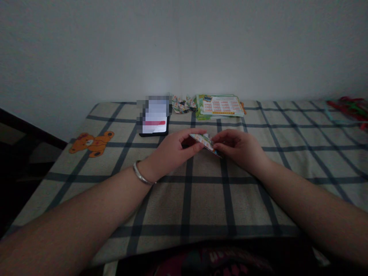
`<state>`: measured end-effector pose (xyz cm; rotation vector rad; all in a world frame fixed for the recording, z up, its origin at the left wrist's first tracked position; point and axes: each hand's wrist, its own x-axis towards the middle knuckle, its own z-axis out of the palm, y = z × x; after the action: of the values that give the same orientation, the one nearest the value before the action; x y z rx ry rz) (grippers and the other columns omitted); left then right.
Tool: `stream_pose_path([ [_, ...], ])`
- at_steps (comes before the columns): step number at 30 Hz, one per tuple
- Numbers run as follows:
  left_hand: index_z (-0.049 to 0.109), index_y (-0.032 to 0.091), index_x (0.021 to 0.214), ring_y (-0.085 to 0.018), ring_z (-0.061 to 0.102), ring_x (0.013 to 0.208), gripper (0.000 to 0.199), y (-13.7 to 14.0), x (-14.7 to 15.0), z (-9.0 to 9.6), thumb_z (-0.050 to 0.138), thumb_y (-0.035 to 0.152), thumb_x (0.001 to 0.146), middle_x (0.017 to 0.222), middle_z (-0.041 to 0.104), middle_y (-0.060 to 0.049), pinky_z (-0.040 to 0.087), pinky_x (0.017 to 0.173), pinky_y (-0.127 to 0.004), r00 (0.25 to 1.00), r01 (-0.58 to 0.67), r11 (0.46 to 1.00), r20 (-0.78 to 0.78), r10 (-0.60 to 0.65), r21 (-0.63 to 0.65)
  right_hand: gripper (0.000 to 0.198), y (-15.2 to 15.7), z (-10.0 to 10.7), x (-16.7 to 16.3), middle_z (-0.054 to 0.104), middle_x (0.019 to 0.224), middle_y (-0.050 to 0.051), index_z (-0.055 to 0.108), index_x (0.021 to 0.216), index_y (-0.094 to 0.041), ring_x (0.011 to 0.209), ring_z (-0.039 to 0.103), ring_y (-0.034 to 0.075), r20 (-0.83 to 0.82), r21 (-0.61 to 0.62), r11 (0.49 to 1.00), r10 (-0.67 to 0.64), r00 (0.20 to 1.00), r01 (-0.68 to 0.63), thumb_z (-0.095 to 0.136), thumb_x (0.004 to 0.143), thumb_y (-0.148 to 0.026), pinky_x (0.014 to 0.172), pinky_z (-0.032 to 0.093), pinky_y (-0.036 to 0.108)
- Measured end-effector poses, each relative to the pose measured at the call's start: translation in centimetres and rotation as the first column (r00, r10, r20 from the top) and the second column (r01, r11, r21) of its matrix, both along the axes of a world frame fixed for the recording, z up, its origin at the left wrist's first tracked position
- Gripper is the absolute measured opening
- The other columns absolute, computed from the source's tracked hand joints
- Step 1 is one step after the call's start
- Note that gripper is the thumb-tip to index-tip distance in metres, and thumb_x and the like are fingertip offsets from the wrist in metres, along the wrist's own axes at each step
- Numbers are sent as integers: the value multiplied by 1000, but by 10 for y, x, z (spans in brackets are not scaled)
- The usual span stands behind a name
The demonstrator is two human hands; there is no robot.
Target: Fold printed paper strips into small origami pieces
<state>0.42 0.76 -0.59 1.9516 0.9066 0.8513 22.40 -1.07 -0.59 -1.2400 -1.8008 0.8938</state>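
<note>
A small folded piece of printed paper [204,142] is held just above the checked cloth, tilted down to the right. My left hand [179,147] pinches its left side between thumb and fingers; a silver bangle [140,174] circles that wrist. On the right side of the paper, my right hand [240,145] has its thumb and fingertips closed on the edge. Part of the paper is hidden behind the fingers. Beyond my hands lie several small folded paper pieces [184,104] and a stack of printed sheets [221,105] with calendar-like grids.
A phone with a lit, blurred screen [155,115] stands back left. An orange bear picture [92,143] is on the cloth [207,199] near its left edge. Red and green strips [352,109] lie far right. A pale wall [184,46] rises behind the table.
</note>
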Motion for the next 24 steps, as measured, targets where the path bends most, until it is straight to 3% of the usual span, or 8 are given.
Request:
stream_pose_path([
  [6,59,18,126,-17,66,95,37,-4,4,1,57,30,91,111,66,-8,54,86,-34,999,-32,994,-10,34,105,17,0,-3,-2,74,86,2,70,93,-22,73,68,17,55,-6,1000,25,998,-25,71,79,-33,67,55,31],
  [11,58,18,125,-18,67,96,36,-5,6,1,57,30,91,109,69,-7,55,89,-35,1000,-8,999,12,7,42,17,-2,-1,-3,74,86,2,69,94,-23,74,69,17,90,-27,999,39,995,-37,68,82,-35,65,54,30],
  [16,59,20,124,-20,62,117,36,-3,7,0,61,32,90,130,63,-8,50,103,-38,997,23,1000,77,-22,-10,22,-5,3,-5,74,93,2,68,98,-24,83,70,19,133,-17,994,108,985,-107,70,81,-38,73,55,34],
  [19,55,20,126,-19,65,110,39,-2,8,-1,63,27,88,126,65,-8,53,99,-37,991,21,998,135,-14,-53,22,-6,4,-6,74,98,3,67,99,-24,89,70,20,122,-3,990,139,983,-140,70,81,-34,80,56,36],
  [24,57,18,114,-14,68,101,29,-2,10,0,64,20,86,120,66,-6,56,92,-30,983,27,998,181,-16,-60,20,-6,3,-7,74,97,2,66,99,-25,88,70,19,110,13,992,123,986,-125,69,81,-32,81,56,35],
])
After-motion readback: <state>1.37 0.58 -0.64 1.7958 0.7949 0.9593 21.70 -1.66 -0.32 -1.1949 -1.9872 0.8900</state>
